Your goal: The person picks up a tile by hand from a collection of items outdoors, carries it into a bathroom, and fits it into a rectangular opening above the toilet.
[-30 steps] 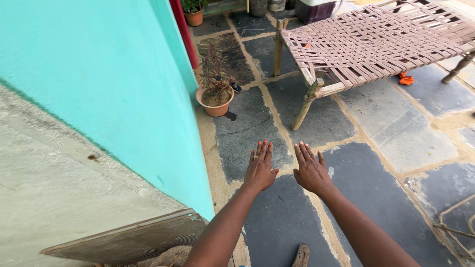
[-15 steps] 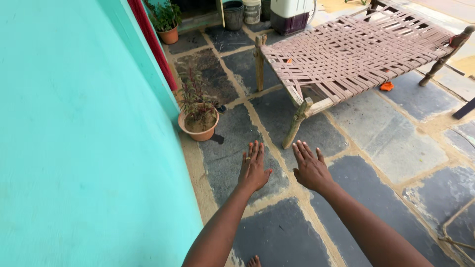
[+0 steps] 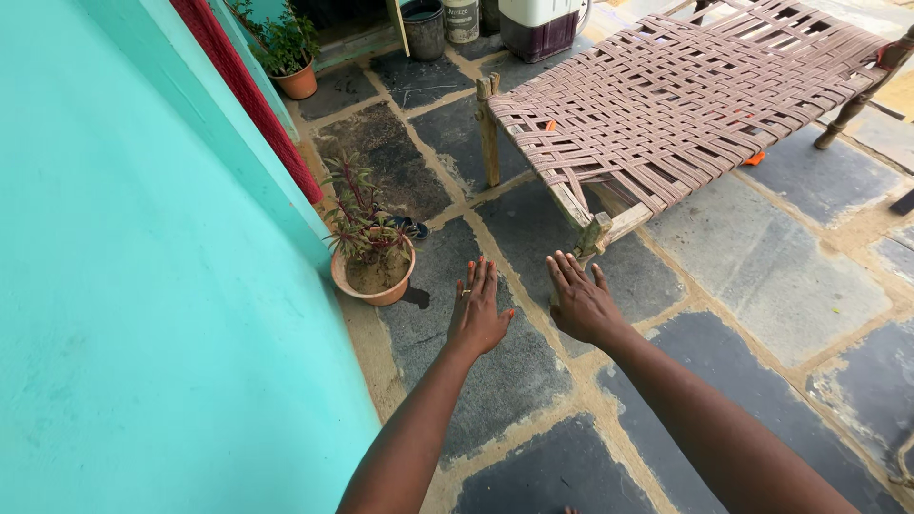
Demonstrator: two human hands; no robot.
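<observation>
head view: i see my left hand and right hand stretched out flat, fingers spread, palms down, holding nothing, side by side above the stone floor. nearest the right hand is the wooden leg of a woven cot. a potted plant stands just left of the left hand, against the turquoise wall. buckets and another potted plant sit well beyond.
</observation>
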